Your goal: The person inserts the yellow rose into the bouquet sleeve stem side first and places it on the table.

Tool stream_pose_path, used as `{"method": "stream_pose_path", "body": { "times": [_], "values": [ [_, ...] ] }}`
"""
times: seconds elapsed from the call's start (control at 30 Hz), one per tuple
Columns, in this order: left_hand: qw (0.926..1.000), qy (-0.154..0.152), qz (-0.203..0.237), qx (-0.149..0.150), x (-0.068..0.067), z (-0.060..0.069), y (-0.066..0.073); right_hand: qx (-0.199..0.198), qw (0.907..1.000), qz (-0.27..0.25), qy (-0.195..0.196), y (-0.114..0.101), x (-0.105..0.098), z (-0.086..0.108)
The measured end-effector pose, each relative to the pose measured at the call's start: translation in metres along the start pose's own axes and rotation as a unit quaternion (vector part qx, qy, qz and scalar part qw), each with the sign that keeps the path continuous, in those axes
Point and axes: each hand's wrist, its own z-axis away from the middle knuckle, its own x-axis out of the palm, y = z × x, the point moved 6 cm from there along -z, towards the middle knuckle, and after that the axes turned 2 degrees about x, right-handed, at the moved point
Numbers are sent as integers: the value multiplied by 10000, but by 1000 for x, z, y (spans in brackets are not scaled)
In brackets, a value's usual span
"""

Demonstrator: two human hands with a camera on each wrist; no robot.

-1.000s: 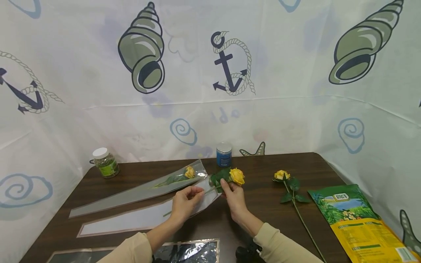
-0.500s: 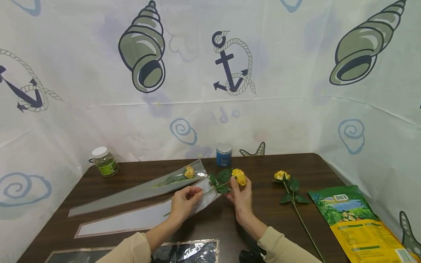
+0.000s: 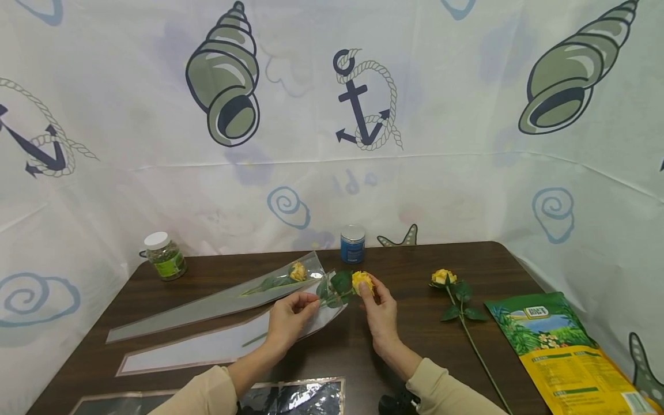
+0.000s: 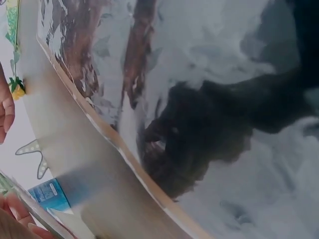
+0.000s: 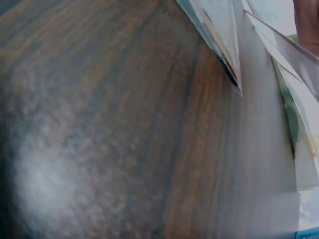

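Observation:
A yellow artificial-looking rose (image 3: pixel 361 281) lies with its stem and lower leaves inside a long white flower sleeve (image 3: pixel 197 344). Its bloom sticks out past the sleeve's wide mouth. My right hand (image 3: pixel 383 323) holds the bloom between thumb and fingers. My left hand (image 3: pixel 289 320) pinches the sleeve near that mouth, and the left wrist view catches its fingers (image 4: pixel 17 211) beside the sleeve edge. Behind lies a second clear sleeve (image 3: pixel 207 311) with another yellow rose (image 3: pixel 298 271) inside. In the right wrist view the sleeves show only at the upper right.
A loose yellow rose (image 3: pixel 461 305) lies at right beside a green and yellow bag (image 3: pixel 560 351). At the back stand a blue tin (image 3: pixel 353 244) and a white-lidded jar (image 3: pixel 168 257). Flat clear sleeves (image 3: pixel 295 396) lie at the table's front edge.
My right hand has shifted from the leaves to the bloom. The rose has slid leftward, deeper into the sleeve, with leaves now inside its mouth. My left hand stays nearly still.

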Motion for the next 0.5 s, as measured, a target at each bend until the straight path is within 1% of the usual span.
{"method": "stream_pose_path", "body": {
  "times": [0.1,0.2,0.27,0.5],
  "values": [
    [9999,-8,67,122,0,0,2,-141,9996,234,-4,0,3,2],
    [9997,-42,135,188,1,1,4,-292,9992,268,25,-1,5,4],
    [9997,-54,124,200,1,1,5,-360,9990,273,16,-2,6,5],
    [9999,-61,-50,116,0,0,4,-488,9975,461,-238,-2,7,7]
  ]
}}
